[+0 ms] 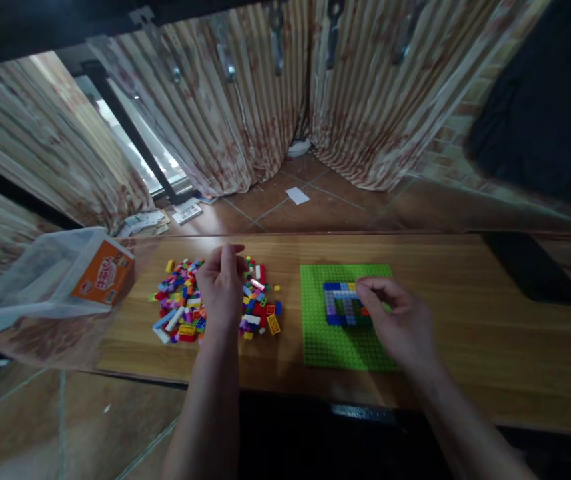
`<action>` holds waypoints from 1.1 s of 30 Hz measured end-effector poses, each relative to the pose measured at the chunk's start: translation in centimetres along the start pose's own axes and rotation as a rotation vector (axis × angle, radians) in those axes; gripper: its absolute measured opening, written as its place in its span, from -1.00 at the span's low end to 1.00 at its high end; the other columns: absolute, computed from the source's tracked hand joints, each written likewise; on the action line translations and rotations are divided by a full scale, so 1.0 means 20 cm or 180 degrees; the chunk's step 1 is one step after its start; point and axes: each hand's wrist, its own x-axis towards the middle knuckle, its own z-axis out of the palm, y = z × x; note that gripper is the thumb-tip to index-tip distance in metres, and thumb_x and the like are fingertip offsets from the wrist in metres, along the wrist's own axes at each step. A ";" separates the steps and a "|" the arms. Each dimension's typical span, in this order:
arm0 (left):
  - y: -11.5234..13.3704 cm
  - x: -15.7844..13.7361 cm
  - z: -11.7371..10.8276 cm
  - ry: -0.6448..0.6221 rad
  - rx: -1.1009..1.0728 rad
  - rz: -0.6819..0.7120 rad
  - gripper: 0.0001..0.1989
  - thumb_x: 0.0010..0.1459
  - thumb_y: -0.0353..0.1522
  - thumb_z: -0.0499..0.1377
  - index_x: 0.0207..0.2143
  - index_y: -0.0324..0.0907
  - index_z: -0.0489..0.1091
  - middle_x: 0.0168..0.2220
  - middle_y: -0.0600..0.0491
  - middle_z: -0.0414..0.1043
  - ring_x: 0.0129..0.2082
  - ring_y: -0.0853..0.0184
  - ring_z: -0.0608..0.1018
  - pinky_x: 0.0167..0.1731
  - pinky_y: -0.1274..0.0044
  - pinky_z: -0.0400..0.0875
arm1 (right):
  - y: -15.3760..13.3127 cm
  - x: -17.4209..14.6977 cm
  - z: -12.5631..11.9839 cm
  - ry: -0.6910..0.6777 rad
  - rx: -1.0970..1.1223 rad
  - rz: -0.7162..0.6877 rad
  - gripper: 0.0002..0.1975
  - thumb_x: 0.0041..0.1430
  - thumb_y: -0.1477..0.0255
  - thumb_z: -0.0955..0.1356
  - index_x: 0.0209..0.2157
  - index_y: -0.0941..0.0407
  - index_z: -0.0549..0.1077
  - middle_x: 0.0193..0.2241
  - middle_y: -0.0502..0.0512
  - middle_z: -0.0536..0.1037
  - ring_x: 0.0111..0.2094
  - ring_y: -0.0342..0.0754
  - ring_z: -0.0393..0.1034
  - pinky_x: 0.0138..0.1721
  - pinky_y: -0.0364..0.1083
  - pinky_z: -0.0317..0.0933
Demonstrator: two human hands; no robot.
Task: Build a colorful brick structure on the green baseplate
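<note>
A small rectangular build of toy bricks (332,320), mostly blue with light blue, grey and some yellow, stands on a green studded baseplate (315,353). My right hand (402,320) covers the build's right end, thumb and forefinger pinched at a toy brick on its upper right edge. The fingers hide most of that brick. Over a loose heap of mixed-colour bricks (178,300) is my left hand (221,287), its fingers curled and the thumb drawn in against them. Whatever lies between those fingertips, if anything, is hidden.
A clear plastic box (40,280) with an orange label sits at the wooden table's (275,380) left end. A black flat object (530,267) lies far right. Behind the table, papers (298,195) lie on the tiled floor before striped curtains (245,120). A dark shape (545,107) fills the upper right.
</note>
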 end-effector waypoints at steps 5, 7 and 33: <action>0.00 0.07 -0.12 0.0389 -0.0549 -0.0158 -0.71 0.08 -0.14 0.21 -0.41 -0.21 0.46 -0.66 0.18 0.28 -0.71 0.55 0.23 -0.68 0.64 0.07 | -0.09 -0.13 0.18 -0.0924 -0.0333 -0.0760 -0.88 0.20 0.34 0.32 -0.27 0.06 0.47 -0.24 0.10 0.55 -0.16 0.01 0.41 -0.09 0.04 0.26; -0.01 0.08 -0.15 0.0415 -0.0645 -0.0239 -0.73 0.06 -0.17 0.23 -0.41 -0.22 0.46 -0.66 0.19 0.27 -0.71 0.55 0.21 -0.68 0.65 0.06 | -0.11 -0.18 0.25 -0.1208 -0.0539 -0.0885 -0.87 0.19 0.35 0.34 -0.23 0.06 0.46 -0.24 0.10 0.54 -0.16 0.03 0.40 -0.08 0.05 0.24; -0.01 0.11 -0.32 0.0485 -0.0799 -0.0439 -0.86 0.01 -0.32 0.25 -0.44 -0.23 0.45 -0.63 0.17 0.31 -0.69 0.57 0.24 -0.68 0.68 0.09 | -0.08 -0.14 0.50 -0.1563 -0.1472 -0.1203 -0.64 0.15 0.26 0.33 -0.04 0.09 0.46 -0.02 0.18 0.41 -0.02 0.14 0.27 0.03 0.13 0.19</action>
